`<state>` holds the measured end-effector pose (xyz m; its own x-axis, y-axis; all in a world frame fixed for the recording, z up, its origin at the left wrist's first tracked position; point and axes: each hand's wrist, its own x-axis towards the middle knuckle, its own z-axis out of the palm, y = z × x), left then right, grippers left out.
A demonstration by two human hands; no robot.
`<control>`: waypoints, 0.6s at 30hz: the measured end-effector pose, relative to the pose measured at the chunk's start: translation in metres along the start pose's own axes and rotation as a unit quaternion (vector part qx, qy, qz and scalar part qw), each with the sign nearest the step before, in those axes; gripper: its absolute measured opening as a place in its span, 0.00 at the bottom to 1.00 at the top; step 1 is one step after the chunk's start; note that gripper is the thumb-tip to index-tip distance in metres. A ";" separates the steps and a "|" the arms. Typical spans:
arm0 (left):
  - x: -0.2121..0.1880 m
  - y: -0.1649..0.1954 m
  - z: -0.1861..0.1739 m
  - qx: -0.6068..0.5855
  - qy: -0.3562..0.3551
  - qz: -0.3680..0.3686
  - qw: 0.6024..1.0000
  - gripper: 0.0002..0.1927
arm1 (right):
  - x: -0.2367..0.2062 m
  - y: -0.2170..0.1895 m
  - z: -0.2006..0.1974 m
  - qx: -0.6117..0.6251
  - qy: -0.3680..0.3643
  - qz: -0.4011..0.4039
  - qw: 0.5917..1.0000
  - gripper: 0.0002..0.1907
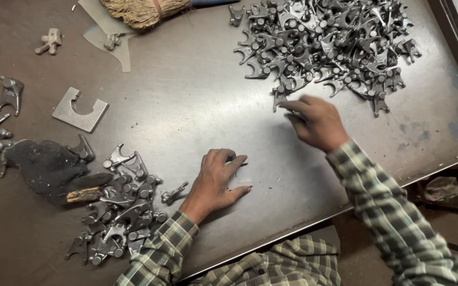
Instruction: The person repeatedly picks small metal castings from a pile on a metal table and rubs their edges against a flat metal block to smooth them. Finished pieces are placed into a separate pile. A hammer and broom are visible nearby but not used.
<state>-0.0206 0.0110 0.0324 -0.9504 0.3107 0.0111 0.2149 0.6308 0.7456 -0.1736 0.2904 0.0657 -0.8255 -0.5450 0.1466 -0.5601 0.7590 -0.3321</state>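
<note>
No packages, labels or signs are being shown on the grey metal table (186, 90). A flat grey plate (79, 110) with a notch is lying at the left, and a straw brush (141, 9) at the top edge.

The left hand (216, 177) is being rested palm down on the table, fingers loosely curled over a small pale flat piece (239, 182); nothing is being gripped. Just to its left, a small heap of forged metal parts (120, 212) is lying beside a black rag (46, 167).

The right hand (316, 122) is being extended to the near edge of the large heap of forged parts (327, 42); its fingertips (287, 106) are pinching one grey part (278, 99) there.
</note>
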 end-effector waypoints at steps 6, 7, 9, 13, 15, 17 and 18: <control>0.001 0.000 -0.001 0.003 0.010 0.012 1.000 0.39 | 0.047 0.008 -0.014 -0.192 -0.064 -0.086 0.976 0.18; 0.001 0.000 -0.001 0.001 0.010 0.015 1.000 0.39 | 0.042 0.009 -0.016 -0.190 -0.065 -0.097 0.975 0.20; 0.000 -0.001 -0.003 -0.005 0.008 0.016 1.000 0.39 | 0.026 0.006 -0.014 -0.114 -0.097 -0.053 0.987 0.16; 0.000 -0.002 -0.003 0.000 0.018 0.022 1.000 0.39 | -0.016 -0.014 -0.006 0.051 -0.093 0.013 0.994 0.17; -0.001 -0.002 -0.004 -0.007 0.012 0.020 1.000 0.40 | -0.038 -0.027 -0.004 0.099 -0.075 0.046 0.991 0.18; -0.001 -0.001 -0.004 -0.002 0.010 0.016 1.000 0.39 | -0.053 -0.043 -0.001 0.140 -0.068 0.052 0.986 0.18; -0.001 -0.001 -0.003 0.000 0.009 0.016 1.000 0.39 | -0.058 -0.050 0.000 0.157 -0.069 0.042 0.984 0.19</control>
<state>-0.0208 0.0084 0.0339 -0.9469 0.3180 0.0478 0.2461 0.6209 0.7442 -0.0973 0.2838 0.0736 -0.8387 -0.5444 -0.0156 -0.4222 0.6681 -0.6127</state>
